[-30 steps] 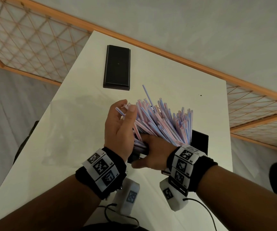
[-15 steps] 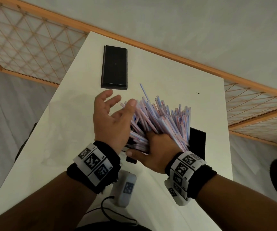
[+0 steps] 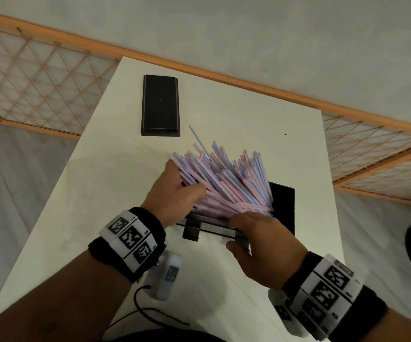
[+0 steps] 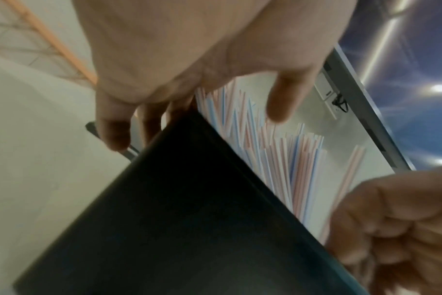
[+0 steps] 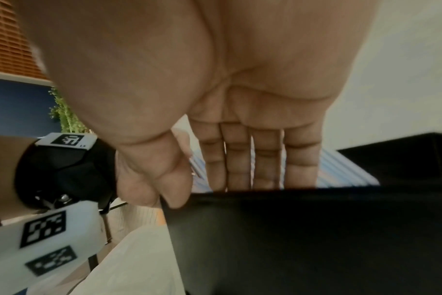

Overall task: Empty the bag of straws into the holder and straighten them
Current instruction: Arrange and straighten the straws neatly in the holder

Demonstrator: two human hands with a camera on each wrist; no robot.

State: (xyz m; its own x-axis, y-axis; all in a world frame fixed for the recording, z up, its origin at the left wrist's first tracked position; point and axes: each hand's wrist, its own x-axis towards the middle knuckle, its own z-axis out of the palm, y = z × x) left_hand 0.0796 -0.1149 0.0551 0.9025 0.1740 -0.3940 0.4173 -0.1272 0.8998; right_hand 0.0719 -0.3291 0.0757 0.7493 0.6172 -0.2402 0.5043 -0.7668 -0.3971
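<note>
Straws [image 3: 226, 178] in holder [image 3: 282, 206] near counter [image 3: 224, 95] right edge, fanned, leaning toward far-left corner. Emptying judged done; straightening not yet done. Left hand [image 3: 172, 193]: fingers extended, pressing bundle's left side. Right hand [image 3: 261, 245]: fingers clasping holder's near wall. Bag not visible.

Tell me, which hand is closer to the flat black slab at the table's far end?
Left. The left hand pushes the left side of the straws, just short of the black slab; the right hand grips the near rim of the holder, farther back and rightward.
</note>
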